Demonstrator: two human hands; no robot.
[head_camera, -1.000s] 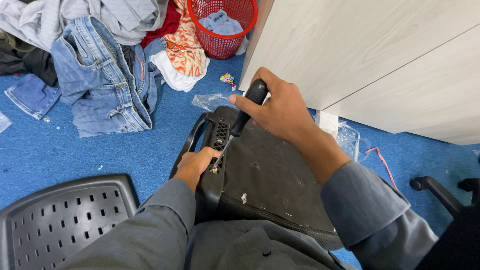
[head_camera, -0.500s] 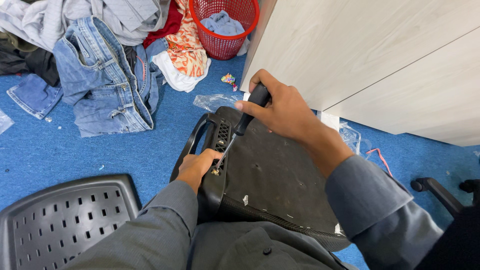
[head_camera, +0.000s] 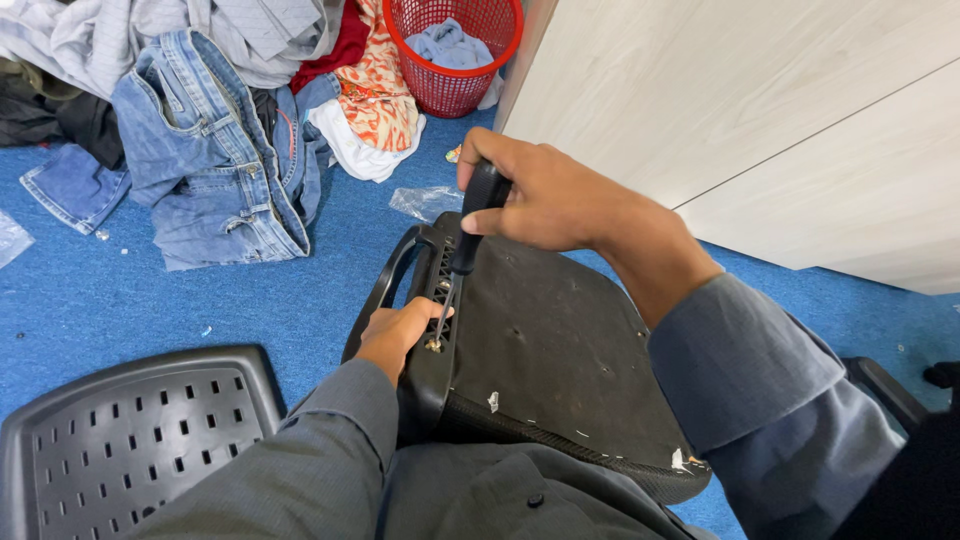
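Hands: two, both bare, in grey sleeves.
Right hand: fist closed around the one black-handled screwdriver, tip down at the chair seat's edge.
Left hand: fingers wrapped on the black chair seat, lying underside up on the lap.
Floor: one red basket, one pair of jeans, one perforated chair back.

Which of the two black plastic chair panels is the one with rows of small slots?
The black perforated plastic panel lying on the blue carpet at lower left. The other, the smooth black chair seat underside, is the one both hands work on.
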